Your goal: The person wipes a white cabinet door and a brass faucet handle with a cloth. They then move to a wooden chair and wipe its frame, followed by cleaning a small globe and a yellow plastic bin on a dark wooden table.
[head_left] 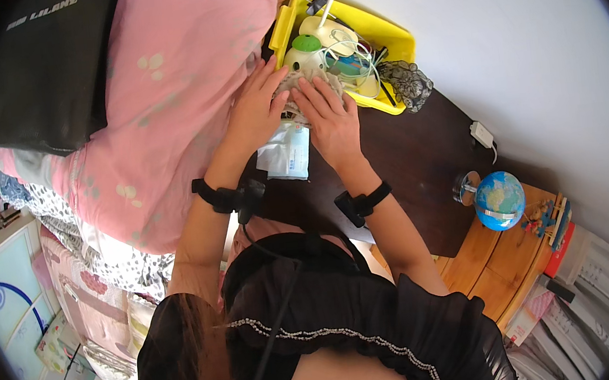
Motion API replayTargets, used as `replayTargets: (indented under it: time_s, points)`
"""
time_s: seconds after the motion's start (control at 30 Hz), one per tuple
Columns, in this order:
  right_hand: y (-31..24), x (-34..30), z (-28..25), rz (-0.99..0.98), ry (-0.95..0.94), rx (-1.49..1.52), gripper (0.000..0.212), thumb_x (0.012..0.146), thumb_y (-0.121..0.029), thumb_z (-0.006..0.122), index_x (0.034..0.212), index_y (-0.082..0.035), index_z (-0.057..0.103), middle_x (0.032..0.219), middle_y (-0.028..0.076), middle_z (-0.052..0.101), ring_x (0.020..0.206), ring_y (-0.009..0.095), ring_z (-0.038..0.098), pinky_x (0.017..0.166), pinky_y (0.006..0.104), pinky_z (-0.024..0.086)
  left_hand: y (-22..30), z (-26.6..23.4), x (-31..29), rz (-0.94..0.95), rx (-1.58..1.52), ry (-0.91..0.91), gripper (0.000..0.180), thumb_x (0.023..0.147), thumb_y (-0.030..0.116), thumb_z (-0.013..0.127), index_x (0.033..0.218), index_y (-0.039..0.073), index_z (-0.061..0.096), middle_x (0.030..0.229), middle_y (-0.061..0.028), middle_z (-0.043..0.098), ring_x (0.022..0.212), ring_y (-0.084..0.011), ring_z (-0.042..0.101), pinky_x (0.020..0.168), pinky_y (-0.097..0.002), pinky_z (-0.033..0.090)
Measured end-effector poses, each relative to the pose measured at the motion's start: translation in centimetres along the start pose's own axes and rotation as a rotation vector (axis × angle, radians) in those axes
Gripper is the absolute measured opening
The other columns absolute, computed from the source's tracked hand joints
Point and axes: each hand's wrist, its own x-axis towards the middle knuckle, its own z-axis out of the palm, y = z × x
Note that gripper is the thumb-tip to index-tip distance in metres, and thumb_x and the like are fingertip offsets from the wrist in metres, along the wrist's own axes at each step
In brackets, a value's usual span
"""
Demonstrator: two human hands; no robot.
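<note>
Both my hands are at the near edge of a yellow plastic basket [400, 39] on the dark table. Beneath my fingers is a crumpled grey-beige cloth [293, 83], partly hidden. My left hand [260, 105] is open, its fingers stretched along the cloth's left side. Spread on top from the right are the fingers of my right hand [333, 120], also open. Just beyond them a white round item with a green top [306, 43] sits in the basket. A white and light-blue soft packet [287, 151] lies between my wrists.
A cream lamp base [333, 35] and tangled white cable fill the basket; black lace [406, 83] hangs over its right edge. Pink bedding [168, 93] and a black bag [47, 76] are at left. A small globe [499, 201] and white adapter [482, 133] are at right.
</note>
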Motion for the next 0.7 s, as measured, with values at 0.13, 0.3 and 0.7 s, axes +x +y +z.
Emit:
replayTargets:
  time_s: [0.13, 0.3, 0.7]
  points:
    - [0.7, -0.6, -0.9, 0.063, 0.020, 0.021, 0.049, 0.080, -0.006, 0.064, 0.128, -0.017, 0.065, 0.140, -0.002, 0.057, 0.131, 0.017, 0.050, 0.096, 0.0417, 0.041, 0.3, 2.0, 0.8, -0.117, -0.116, 0.092, 0.034, 0.097, 0.017, 0.058, 0.129, 0.006, 0.061, 0.138, -0.0209, 0.057, 0.126, -0.0373, 0.055, 0.105, -0.0411, 0.043]
    - [2.4, -2.6, -2.5, 0.174, 0.027, 0.083, 0.060, 0.068, -0.001, 0.066, 0.126, -0.016, 0.065, 0.136, -0.002, 0.059, 0.126, 0.019, 0.052, 0.091, 0.0386, 0.042, -0.6, 3.9, 2.3, -0.277, -0.206, 0.208, 0.043, 0.094, 0.020, 0.066, 0.129, 0.001, 0.052, 0.130, -0.0214, 0.062, 0.113, -0.0337, 0.063, 0.095, -0.0395, 0.051]
    - [5.3, -6.9, -3.6, 0.384, 0.030, 0.104, 0.068, 0.060, 0.003, 0.069, 0.124, -0.020, 0.060, 0.142, 0.004, 0.049, 0.133, 0.030, 0.045, 0.098, 0.0446, 0.042, 3.9, 9.1, 2.7, -0.347, -0.123, 0.078, 0.047, 0.094, 0.014, 0.055, 0.136, 0.004, 0.036, 0.114, -0.0210, 0.069, 0.095, -0.0425, 0.067, 0.081, -0.0491, 0.052]
